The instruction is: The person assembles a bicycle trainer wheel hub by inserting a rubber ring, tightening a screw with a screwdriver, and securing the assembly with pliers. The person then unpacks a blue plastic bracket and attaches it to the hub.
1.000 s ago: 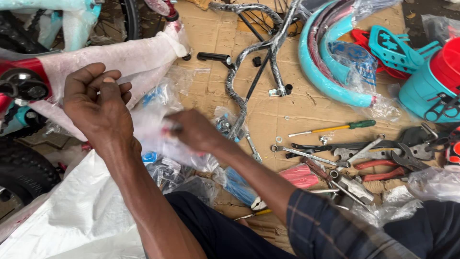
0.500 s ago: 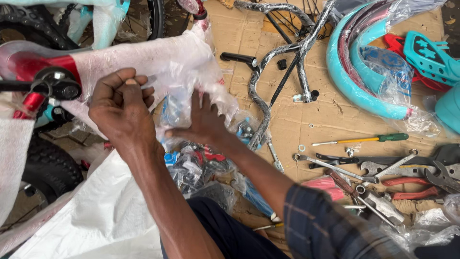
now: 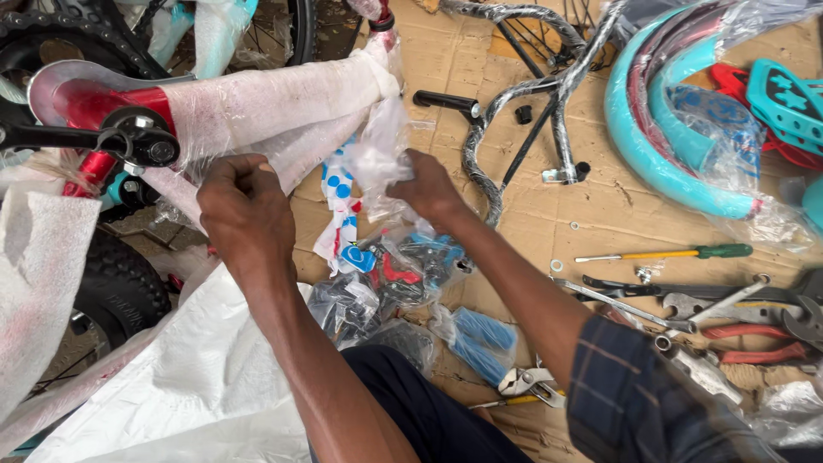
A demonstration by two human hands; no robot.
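Observation:
My left hand is closed in a fist on the white foam wrap of a red bicycle frame, pinching it near the frame tube. My right hand grips a crumpled piece of clear plastic wrap at the end of the same wrapped tube. Below the hands hangs a white strip with blue dots. The red frame's crank and pedal arm show at the left.
Bags of small parts and blue grips lie on cardboard. Black wrapped handlebars, teal mudguards, a green-handled screwdriver, wrenches and pliers lie right. A black tyre and white sheet sit left.
The view has shifted down and left, bringing the wrapped frame closer. My right hand rose from the parts bags to the plastic at the tube's end; my left hand stayed on the foam wrap.

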